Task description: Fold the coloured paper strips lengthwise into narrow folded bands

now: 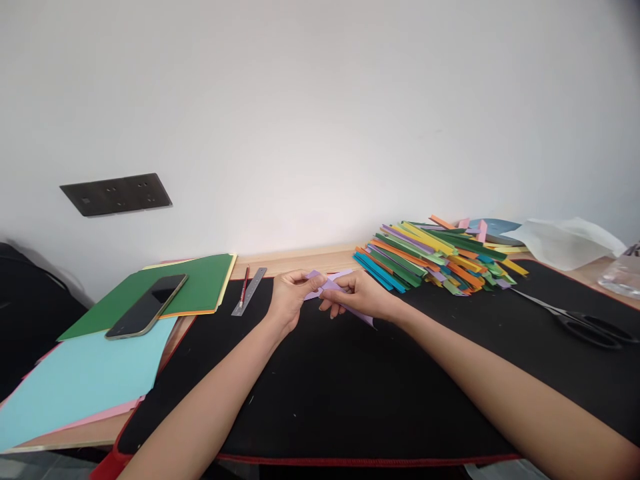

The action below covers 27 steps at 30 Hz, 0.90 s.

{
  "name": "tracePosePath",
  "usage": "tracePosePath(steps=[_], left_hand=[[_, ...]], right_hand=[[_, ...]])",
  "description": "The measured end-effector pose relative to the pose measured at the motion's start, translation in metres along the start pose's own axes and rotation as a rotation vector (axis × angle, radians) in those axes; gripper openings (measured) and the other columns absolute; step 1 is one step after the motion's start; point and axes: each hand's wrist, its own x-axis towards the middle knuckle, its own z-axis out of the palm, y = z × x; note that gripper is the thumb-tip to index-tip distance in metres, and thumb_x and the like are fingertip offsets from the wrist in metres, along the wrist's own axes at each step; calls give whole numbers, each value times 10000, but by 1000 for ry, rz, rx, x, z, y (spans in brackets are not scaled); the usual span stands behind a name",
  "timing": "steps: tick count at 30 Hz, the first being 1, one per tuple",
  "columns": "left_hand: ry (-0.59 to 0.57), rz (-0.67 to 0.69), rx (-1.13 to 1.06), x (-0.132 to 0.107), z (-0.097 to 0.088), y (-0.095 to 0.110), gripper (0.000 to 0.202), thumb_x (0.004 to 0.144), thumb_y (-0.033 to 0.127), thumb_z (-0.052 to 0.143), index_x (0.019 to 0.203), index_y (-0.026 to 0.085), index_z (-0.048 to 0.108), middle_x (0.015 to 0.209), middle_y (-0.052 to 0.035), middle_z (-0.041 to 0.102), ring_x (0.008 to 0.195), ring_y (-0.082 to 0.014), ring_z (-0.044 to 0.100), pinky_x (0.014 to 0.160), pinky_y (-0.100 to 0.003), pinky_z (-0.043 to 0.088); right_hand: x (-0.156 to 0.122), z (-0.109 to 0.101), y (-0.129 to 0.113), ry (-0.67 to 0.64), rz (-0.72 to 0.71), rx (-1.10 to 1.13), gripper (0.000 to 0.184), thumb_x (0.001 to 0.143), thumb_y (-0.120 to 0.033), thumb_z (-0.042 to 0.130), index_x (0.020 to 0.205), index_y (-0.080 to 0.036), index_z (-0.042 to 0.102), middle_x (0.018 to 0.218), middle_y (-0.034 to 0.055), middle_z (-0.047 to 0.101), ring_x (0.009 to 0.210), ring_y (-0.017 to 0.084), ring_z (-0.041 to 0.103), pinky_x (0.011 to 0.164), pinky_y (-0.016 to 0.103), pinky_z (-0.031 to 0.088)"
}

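A folded strip of purple paper (pixel 334 285) is held over the far middle of the black mat (pixel 320 393). My left hand (pixel 289 297) pinches its left end with closed fingers. My right hand (pixel 361 295) grips the strip's right part, fingers curled round it, and the strip's tail pokes out below the hand. A second pale purple piece (pixel 336 274) lies on the mat just behind the hands.
A heap of folded coloured paper strips (pixel 435 257) lies at the back right, scissors (pixel 583 323) on the mat's right side. A metal ruler (pixel 249 291) and red pencil (pixel 244 287) lie left of my hands. Coloured sheets (pixel 85 373) with a phone (pixel 147 306) sit left.
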Motion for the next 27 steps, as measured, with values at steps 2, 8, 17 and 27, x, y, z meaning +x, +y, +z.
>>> tracePosePath(steps=[2,8,17,27], left_hand=[[0,-1,-3,-1,1,-1,153,502,235,756,556,126,663,551,-12,612,566,-104,520,611,-247,402],[-3,-8,44,-3,4,-4,158,513,248,750,561,121,669,561,-32,631,557,-119,532,599,-260,409],[43,54,67,-1,4,-3,164,543,264,734,546,123,650,531,-13,603,518,-95,494,557,-242,386],[108,124,60,12,-14,0,172,547,273,738,606,136,652,579,-7,608,556,-100,509,581,-241,392]], right_hand=[[1,1,1,18,-5,15,331,765,-415,543,745,-103,653,726,80,688,561,127,630,526,228,485],[1,4,0,63,-10,68,336,748,-421,540,681,-106,635,699,82,684,575,148,639,592,281,522],[-1,-2,-7,51,-5,-9,232,719,-307,562,740,-99,662,732,81,695,617,149,648,636,266,518],[-5,-11,-8,48,20,-141,242,749,-321,540,777,-117,668,710,63,684,616,141,634,569,228,485]])
